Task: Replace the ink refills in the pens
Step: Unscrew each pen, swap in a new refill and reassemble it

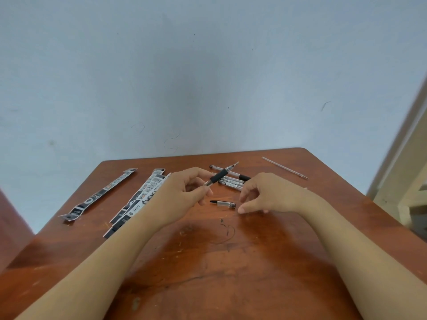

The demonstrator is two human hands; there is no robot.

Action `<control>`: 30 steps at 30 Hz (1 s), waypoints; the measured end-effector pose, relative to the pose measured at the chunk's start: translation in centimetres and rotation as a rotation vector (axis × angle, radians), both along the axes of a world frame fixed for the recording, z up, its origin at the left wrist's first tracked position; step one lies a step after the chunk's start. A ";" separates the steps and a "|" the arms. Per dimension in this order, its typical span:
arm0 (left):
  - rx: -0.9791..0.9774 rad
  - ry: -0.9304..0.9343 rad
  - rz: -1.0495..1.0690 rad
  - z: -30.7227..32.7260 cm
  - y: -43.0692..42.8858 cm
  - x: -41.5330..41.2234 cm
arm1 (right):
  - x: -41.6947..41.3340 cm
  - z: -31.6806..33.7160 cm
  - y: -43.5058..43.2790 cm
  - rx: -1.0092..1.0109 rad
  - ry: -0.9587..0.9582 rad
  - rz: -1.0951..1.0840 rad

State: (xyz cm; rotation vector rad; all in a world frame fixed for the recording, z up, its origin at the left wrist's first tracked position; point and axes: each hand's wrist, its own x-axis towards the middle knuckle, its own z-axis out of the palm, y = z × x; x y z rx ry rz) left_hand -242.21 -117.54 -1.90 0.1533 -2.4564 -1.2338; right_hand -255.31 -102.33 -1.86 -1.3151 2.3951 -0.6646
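Left hand: A person's left hand [182, 190] holds a clear plastic pen with a black rubber grip [220, 176] off the reddish-brown wooden table [231, 262]. The fingers are curled round the barrel and the metal tip points up and away, apparently so the other hand can work on it.

Right hand: The right hand [270, 195] rests on the table with its fingers loosely curled and a narrow gap between thumb and forefinger. It holds nothing that can be seen.

Cap: A short clear plastic cap with a black end [223, 203] lies between the two hands, just beside the right thumb, likely set down there to stay within reach.

Waiting pens: A small bunch of clear pens with black grips [231, 182] lies behind the hands. Whether they are refilled cannot be told.

Loose refill: A thin clear refill tube with a metal tip [285, 168] lies alone near the far right corner, well apart from the rest, seemingly put aside as spent.

Wrappers: Black-and-white printed paper strips [143, 197] lie fanned out beside the left wrist, with one more strip [99, 195] farther left. They look like opened packaging.

Stage: The held pen appears assembled, and capping it seems the next step.
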 end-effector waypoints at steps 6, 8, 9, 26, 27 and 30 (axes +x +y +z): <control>-0.099 -0.028 0.017 -0.3 -0.1 -0.1 | 0.2 -0.3 -0.5 0.094 0.093 0.004; -0.132 -0.041 0.016 -0.4 -0.1 -0.2 | 0.3 -0.2 -0.5 0.111 0.107 0.004; -0.145 -0.045 0.015 -0.4 -0.1 -0.2 | 0.3 -0.2 -0.5 0.116 0.115 0.003; -0.183 -0.045 0.008 -0.5 -0.2 -0.3 | 0.4 1.5 0.2 -0.645 -0.228 -0.161; -0.187 -0.047 0.006 -0.5 -0.2 -0.3 | 0.4 1.5 0.2 -0.639 -0.230 -0.154; -0.193 -0.050 -0.006 -0.5 -0.1 -0.2 | 0.4 1.4 0.2 -0.625 -0.233 -0.136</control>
